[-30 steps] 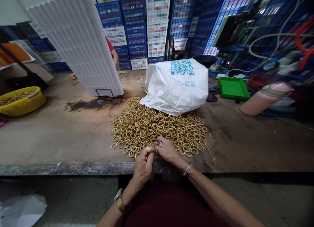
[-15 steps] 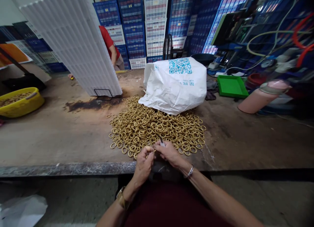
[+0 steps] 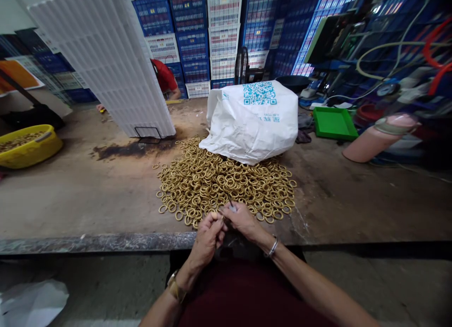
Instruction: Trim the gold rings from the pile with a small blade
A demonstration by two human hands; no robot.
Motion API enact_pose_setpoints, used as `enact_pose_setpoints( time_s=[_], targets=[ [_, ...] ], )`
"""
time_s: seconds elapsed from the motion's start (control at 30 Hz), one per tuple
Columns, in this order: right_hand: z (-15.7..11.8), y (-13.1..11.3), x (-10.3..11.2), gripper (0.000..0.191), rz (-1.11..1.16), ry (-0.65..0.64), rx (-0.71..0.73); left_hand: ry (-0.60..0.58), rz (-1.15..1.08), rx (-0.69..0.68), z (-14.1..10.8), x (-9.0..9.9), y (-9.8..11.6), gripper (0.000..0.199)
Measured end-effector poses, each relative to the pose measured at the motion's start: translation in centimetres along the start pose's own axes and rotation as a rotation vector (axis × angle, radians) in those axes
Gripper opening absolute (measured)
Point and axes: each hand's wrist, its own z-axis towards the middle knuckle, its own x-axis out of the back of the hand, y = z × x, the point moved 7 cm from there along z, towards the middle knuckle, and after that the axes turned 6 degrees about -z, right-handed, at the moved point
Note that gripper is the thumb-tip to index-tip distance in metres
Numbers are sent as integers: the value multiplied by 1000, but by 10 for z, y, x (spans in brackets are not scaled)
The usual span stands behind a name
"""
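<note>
At the table's front edge, my left hand is closed in a pinch on a brass-coloured ring, of which only a small part shows. My right hand meets it fingertip to fingertip and is closed around a slim tool with a grey body and a dark end pointing up and away. Fingers hide the tool's working end, so its kind cannot be made out. Just beyond both hands spreads a heap of brass-coloured rings, partly under a white woven sack lying on its side.
On the wooden table stand a tall white ribbed panel and a yellow basin at left. A green tray and a pink bottle are at right. Behind, a person in red bends near stacked crates.
My left hand has turned slightly and its fingers have shifted a little at the ring. My right hand stays almost in place. The person in red has bent lower behind the panel.
</note>
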Motion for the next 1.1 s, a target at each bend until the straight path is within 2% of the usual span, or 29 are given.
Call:
enact_pose_setpoints(
  time_s=[0.07, 0.17, 0.3, 0.43, 0.67, 0.8, 0.93, 1.1],
  targets=[
    [0, -2, 4, 19, -43, 41, 26, -7, -41, 0, -1, -1, 2, 29],
    [-4, -8, 10, 17, -250, 100, 132, -2, -66, -22, -1, -1, 5, 29],
    [-15, -16, 1, 13, -619, 21, 315, 11, -19, -62, 0, 2, 7, 31],
    [-21, -14, -5, 13, -836, -20, 350, 10, 40, -71, 0, 5, 6, 32],
    [-20, -15, -9, 16, -921, -75, 327, 3, 116, -109, -1, 8, 8, 27],
    [-13, -5, 2, 18, -979, -12, 259, -44, 125, -95, -10, 2, 11, 27],
    [-6, 2, 27, 18, -992, 140, 218, -117, -74, -39, -17, -6, 16, 24],
    [-7, 4, 33, 16, -939, 222, 242, 10, -275, -13, -10, 9, 17, 26]
  ],
)
